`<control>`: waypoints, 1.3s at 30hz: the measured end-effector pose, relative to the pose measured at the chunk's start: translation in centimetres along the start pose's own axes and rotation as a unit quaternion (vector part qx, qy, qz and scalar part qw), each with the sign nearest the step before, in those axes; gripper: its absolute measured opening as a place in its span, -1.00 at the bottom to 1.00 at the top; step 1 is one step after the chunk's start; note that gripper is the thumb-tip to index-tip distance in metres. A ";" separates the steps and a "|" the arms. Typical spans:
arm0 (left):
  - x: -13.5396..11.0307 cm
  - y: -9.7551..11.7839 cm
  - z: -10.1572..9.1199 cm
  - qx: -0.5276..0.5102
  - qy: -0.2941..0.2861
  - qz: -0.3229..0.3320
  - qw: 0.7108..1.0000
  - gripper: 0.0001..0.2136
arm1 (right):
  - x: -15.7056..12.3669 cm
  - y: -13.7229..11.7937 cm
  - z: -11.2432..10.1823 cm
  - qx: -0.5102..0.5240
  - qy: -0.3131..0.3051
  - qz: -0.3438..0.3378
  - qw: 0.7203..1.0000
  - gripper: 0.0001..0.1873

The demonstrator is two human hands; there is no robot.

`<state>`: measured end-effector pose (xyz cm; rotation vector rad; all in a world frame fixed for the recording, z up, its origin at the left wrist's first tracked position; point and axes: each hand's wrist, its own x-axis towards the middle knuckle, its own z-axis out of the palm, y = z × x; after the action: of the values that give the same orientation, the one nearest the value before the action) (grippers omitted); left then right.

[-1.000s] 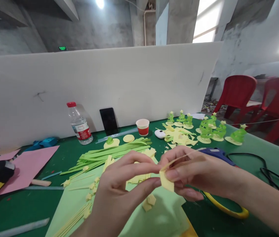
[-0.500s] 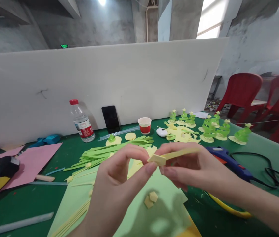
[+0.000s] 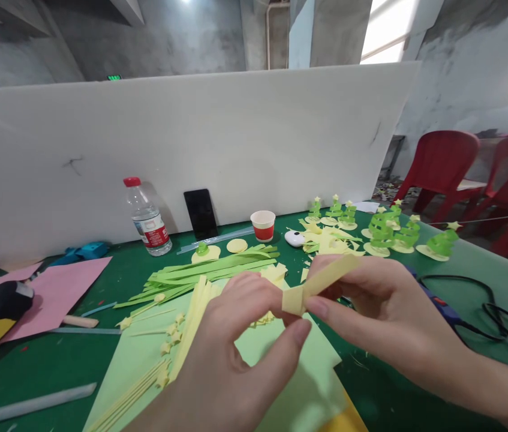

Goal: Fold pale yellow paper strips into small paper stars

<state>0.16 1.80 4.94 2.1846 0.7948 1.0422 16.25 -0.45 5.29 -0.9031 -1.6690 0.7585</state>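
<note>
Both hands meet low in the middle of the view on one narrow yellow paper strip (image 3: 321, 281). My left hand (image 3: 240, 354) pinches its folded end between thumb and forefinger. My right hand (image 3: 379, 318) grips the rest of the strip, which runs up and to the right over its fingers. Under the hands lies a light green paper sheet (image 3: 146, 360) with thin yellow strips and small folded yellow stars (image 3: 173, 336) on it.
On the green table: a pile of green paper strips (image 3: 209, 273), several small green paper trees (image 3: 388, 231) at the right, a glue gun (image 3: 438, 303) with black cable, a water bottle (image 3: 146, 219), a phone (image 3: 200, 214), a red cup (image 3: 263, 225), pink paper (image 3: 65, 288), a glue stick (image 3: 38, 403). Red chairs (image 3: 442, 165) stand beyond.
The folded end of the strip has been turned over between my fingertips. Both hands have shifted slightly right, and the strip now stands up more steeply from the pinch.
</note>
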 end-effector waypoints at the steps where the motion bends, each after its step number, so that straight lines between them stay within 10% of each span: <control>1: 0.0 -0.1 0.0 0.010 -0.013 0.010 1.000 -0.79 | 0.0 0.0 0.0 0.004 -0.016 0.004 1.000 -0.80; 7: -0.3 -0.4 -0.1 0.032 -0.031 0.059 0.997 -0.73 | -0.3 -0.1 0.2 0.009 -0.057 0.018 0.998 -0.79; 19: 0.1 -0.4 0.2 -0.227 -0.022 -0.070 0.971 -0.63 | 0.1 0.1 0.5 -0.075 0.008 -0.154 0.985 -0.68; 30: -0.1 0.0 0.2 -0.319 -0.051 -0.193 0.926 -0.62 | -0.8 1.6 -0.6 -0.461 0.017 -0.371 0.806 -0.75; 39: 0.6 -1.1 0.1 -0.326 -0.131 -0.244 0.904 -0.63 | -0.1 2.5 -1.1 -0.483 -0.042 -0.409 0.773 -0.71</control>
<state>0.23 2.92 4.35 1.4085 0.6861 0.6139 17.77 0.79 3.46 -0.6445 -2.2776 -0.7591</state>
